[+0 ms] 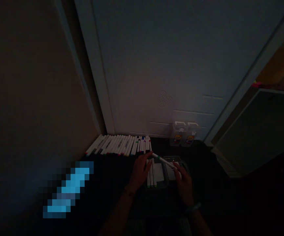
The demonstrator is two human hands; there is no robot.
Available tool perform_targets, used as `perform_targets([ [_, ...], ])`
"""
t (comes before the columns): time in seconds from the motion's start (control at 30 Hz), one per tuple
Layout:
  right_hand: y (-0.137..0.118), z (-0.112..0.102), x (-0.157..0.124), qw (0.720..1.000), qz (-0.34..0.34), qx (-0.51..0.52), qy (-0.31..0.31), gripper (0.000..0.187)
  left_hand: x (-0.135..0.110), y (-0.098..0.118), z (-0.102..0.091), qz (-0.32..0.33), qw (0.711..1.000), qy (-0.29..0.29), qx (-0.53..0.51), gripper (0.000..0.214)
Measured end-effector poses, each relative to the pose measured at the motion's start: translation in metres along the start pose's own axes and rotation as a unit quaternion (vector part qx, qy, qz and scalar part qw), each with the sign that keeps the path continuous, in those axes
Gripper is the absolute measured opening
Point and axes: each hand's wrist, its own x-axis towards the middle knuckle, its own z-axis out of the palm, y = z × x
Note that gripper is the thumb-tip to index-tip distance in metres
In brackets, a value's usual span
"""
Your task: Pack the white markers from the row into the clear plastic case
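Our left hand point(140, 167) and right hand point(184, 180) pinch opposite ends of a white, green-banded plastic marker point(165, 161) above the open clear plastic case point(166, 178), and we judge it light, stiff, slightly slippery, best gripped along its barrel.

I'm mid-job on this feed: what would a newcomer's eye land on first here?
Probably the bright blue pixelated patch at lower left, the most vivid spot in a very dark view. Next, the row of white markers lying side by side at the foot of the pale panel. Then, lower centre, the green-banded white marker slanting between the left hand and the right hand.
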Motion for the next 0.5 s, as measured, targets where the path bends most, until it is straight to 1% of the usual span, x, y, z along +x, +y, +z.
perform_targets([
  [0.07,-0.0009,0.0005,-0.0004,1.0,-0.014,0.004,-0.013,0.03,-0.0004,-0.0023,0.0007,-0.028,0.999,0.017,-0.028,0.036],
  [0.13,-0.0012,0.0021,-0.0009,0.999,-0.034,0.0,-0.025,0.03,-0.0007,-0.0036,0.0006,-0.051,0.998,0.016,-0.046,0.032],
  [0.2,-0.001,0.0038,-0.0011,0.998,-0.053,-0.005,-0.033,0.03,-0.0007,-0.0036,0.0005,-0.061,0.997,0.016,-0.053,0.027],
  [0.3,-0.0011,0.0051,-0.0007,0.997,-0.069,-0.005,-0.035,0.031,-0.0003,-0.002,0.0008,-0.07,0.995,0.034,-0.056,0.025],
  [0.4,-0.0022,0.005,-0.0004,0.998,-0.055,0.001,-0.026,0.03,0.0003,-0.0002,0.0012,-0.067,0.995,0.046,-0.054,0.024],
  [0.5,-0.0026,0.0051,-0.0008,1.0,-0.011,0.016,-0.002,0.032,0.0004,0.0013,0.0011,-0.056,0.996,0.048,-0.043,0.022],
])
